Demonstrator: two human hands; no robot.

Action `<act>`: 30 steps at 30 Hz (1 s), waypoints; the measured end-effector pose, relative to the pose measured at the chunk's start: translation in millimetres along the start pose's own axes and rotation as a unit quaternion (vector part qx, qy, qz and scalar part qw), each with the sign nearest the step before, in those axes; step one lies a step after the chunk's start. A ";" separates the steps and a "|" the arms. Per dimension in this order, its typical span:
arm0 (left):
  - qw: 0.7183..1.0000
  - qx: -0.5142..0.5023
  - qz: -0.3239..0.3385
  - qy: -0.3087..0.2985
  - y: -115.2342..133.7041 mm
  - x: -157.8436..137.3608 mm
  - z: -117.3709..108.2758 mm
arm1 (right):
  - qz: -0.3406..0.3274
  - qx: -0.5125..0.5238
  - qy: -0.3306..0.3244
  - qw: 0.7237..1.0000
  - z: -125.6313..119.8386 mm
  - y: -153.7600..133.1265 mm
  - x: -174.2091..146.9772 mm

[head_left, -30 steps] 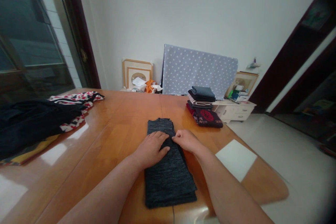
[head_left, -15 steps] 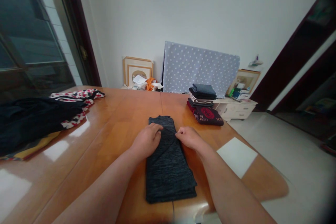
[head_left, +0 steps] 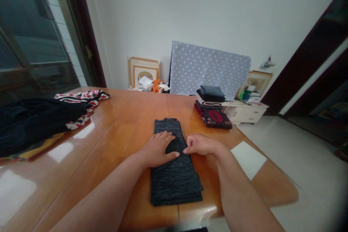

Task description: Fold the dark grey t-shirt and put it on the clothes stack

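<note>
A dark grey heathered garment [head_left: 174, 181], folded into a long narrow strip, lies on the wooden table in front of me. My left hand [head_left: 160, 148] rests flat across its upper middle, fingers stretched out and thumb apart. At the garment's right edge my right hand [head_left: 199, 145] is closed, fingers curled and thumb tip against the cloth edge. It appears to pinch that edge, though the curled fingers partly hide the contact. Whether the garment is a shirt or trousers I cannot tell.
A stack of folded clothes [head_left: 210, 98] stands at the back right, with a dark red printed garment [head_left: 217, 119] at its front. Loose clothes [head_left: 40, 123] lie heaped on the left. A white sheet [head_left: 248, 159] lies near the right edge of the table [head_left: 122, 141].
My left hand has flattened and spread its thumb on the garment. The right hand has slid slightly nearer to me along the right edge, its wrist more bent.
</note>
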State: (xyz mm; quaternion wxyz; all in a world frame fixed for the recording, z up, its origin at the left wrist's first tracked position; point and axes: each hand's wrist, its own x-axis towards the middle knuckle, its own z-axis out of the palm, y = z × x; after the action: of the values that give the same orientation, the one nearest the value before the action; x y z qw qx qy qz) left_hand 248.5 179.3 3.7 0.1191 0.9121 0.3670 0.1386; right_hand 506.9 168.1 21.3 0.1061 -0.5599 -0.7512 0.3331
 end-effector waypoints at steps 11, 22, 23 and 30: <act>0.999 -0.003 -0.002 -0.038 1.9 -0.5 -4.0 | -0.010 0.002 -0.051 0.999 -6.0 -3.6 -8.1; 0.999 -0.011 -0.009 -0.050 3.2 -0.6 -4.7 | -0.043 0.194 0.095 0.975 17.0 -21.4 13.7; 0.998 -0.012 -0.010 -0.053 4.0 -0.9 -5.7 | -0.024 0.182 0.113 0.977 19.6 -19.4 17.4; 0.998 -0.012 -0.016 -0.053 4.2 -1.7 -6.1 | -0.079 -0.013 0.267 0.960 20.1 -9.0 27.9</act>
State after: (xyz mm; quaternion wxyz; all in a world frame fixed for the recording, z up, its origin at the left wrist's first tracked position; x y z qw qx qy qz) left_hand 247.9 175.9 10.4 0.1514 0.9106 0.3733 0.0926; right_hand 479.5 184.5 5.8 0.3210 -0.5690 -0.7416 0.1521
